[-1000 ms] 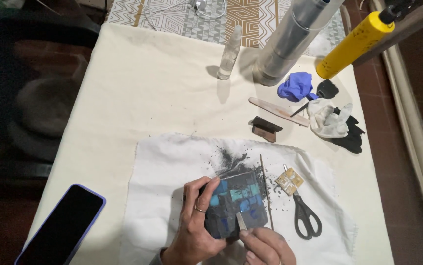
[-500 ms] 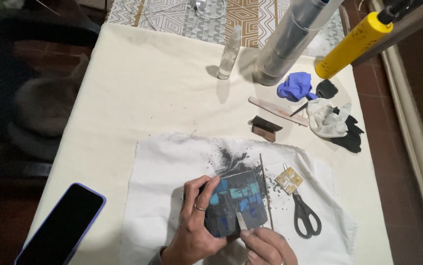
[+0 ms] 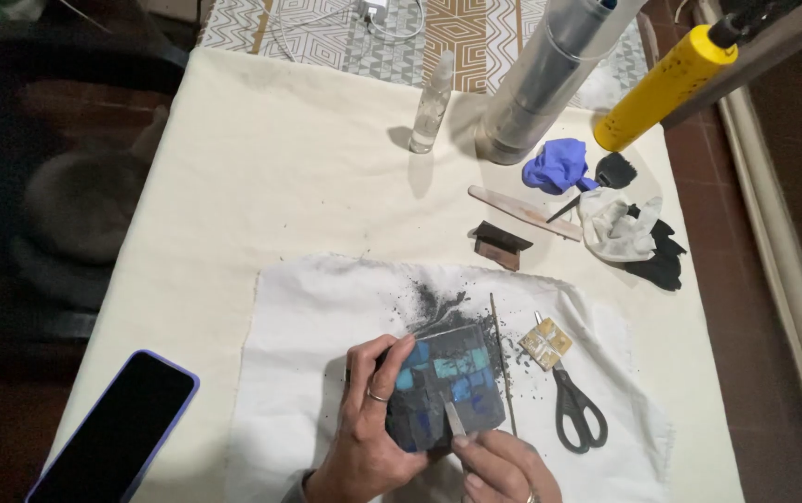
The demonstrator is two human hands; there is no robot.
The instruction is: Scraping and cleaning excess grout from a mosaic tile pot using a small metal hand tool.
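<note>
At the near edge of the desk (image 3: 261, 158), on a white cloth (image 3: 308, 317) dusted with dark powder, lies a square mosaic tile piece (image 3: 446, 384) set with blue and dark glass squares. The left hand (image 3: 373, 438) clasps it from its left side, fingers curled over the edge, a ring on one finger. The right hand (image 3: 503, 470) sits just below the piece's near edge, fingers pinched on a thin metal tool (image 3: 455, 419) whose tip rests on the tile face — the tool's long axis runs from the hand up and slightly left, across the piece. The right hand is therefore the nearer to the working point; the left only steadies. Just right of the piece lies a thin stick (image 3: 503, 363), pointing away from the person, then a small tan mosaic square (image 3: 546, 343) and black-handled scissors (image 3: 576, 414). Farther back stand a small spray bottle (image 3: 431, 102), a clear cylinder (image 3: 550, 74), a yellow tube (image 3: 666, 86), a blue glove (image 3: 557, 166), crumpled rags (image 3: 625, 233) and a flat stick (image 3: 524, 212). A dark phone (image 3: 112, 433) lies well apart at the left — nothing obstructs the tool.
</note>
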